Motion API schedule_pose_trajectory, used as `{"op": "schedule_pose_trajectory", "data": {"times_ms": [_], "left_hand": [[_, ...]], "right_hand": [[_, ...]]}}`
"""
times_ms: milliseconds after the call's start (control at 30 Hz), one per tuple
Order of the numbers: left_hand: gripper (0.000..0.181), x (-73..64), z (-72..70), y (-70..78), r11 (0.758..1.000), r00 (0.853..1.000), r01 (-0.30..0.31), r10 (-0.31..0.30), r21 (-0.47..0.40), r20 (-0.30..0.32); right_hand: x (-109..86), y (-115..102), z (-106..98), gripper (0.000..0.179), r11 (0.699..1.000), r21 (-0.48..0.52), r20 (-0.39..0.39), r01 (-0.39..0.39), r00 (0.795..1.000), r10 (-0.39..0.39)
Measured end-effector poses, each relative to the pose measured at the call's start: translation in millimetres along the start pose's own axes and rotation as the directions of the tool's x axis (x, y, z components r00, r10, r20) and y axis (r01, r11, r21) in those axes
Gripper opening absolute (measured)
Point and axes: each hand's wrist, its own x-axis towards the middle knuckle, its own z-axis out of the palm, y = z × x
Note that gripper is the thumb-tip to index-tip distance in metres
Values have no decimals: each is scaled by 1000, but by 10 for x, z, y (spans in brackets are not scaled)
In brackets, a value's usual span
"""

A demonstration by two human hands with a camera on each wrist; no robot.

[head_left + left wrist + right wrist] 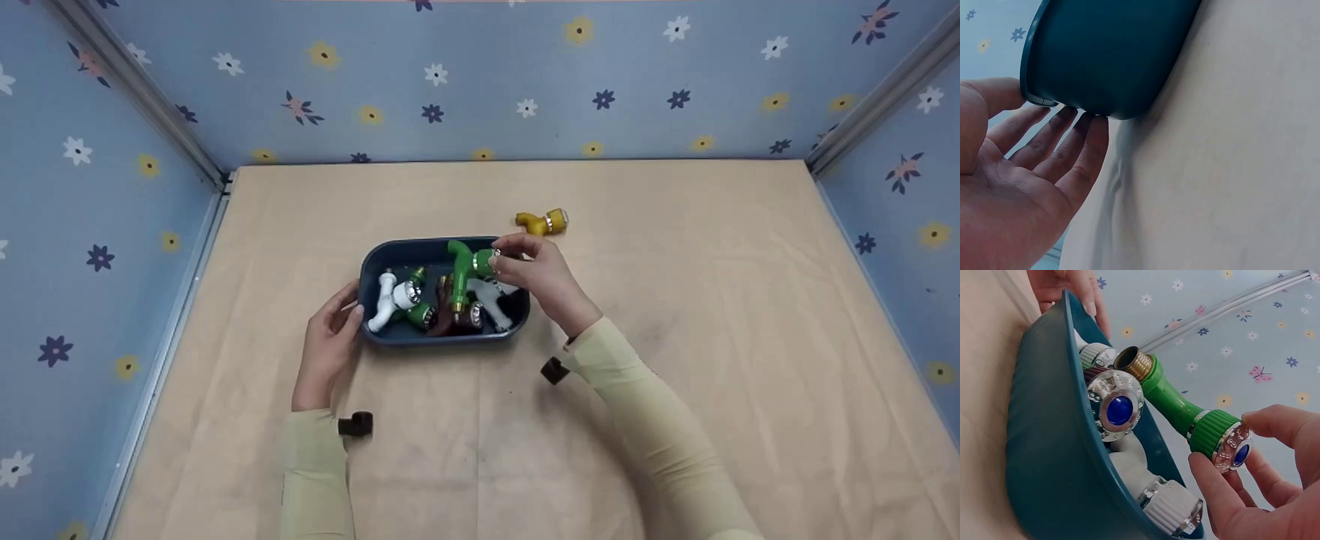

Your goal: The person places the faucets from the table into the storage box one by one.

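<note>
My right hand (pixel 551 281) pinches a green faucet (pixel 461 277) by its ribbed, chrome-ended knob, above the right part of a dark blue plastic basin (pixel 442 340). In the right wrist view, the brass threaded end of the green faucet (pixel 1171 402) points away from the fingers. At the basin's left end my left hand (pixel 328 341) holds the wall, with fingertips against it and the thumb at the rim. Inside the basin lie a white faucet (pixel 385 300), a dark brown faucet (pixel 442 319), a grey-white faucet (pixel 491 304) and another green faucet (pixel 420 316), partly covered.
A yellow faucet (pixel 541 223) lies on the beige cloth (pixel 712 300) behind the basin, just beyond my right hand. Flower-patterned blue panels (pixel 487 82) enclose the back and sides. Black wrist-camera pieces (pixel 356 424) stick out by both sleeves.
</note>
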Motion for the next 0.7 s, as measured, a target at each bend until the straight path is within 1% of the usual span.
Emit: {"op": "schedule_pose_trajectory", "data": {"times_ms": [133,333,467,567,700], "left_hand": [[45,-4,-3,-4,1000,1000,-2,2,3,-5],[45,-3,5,-1,1000,1000,12,-12,-8,-5],[45,-5,12,2,1000,1000,11,-11,-17,-3],[45,-8,17,4,1000,1000,-2,2,-3,-1],[45,-12,21,6,1000,1000,-12,12,17,-2]], "right_hand": [[16,2,30,27,1000,-17,-2,-9,1000,9],[43,-8,75,33,1000,-23,-5,-17,1000,17],[47,-5,118,34,1000,-19,0,-11,1000,11],[49,6,155,30,1000,-18,3,-3,1000,3],[45,17,204,27,998,-54,5,23,1000,-22]]}}
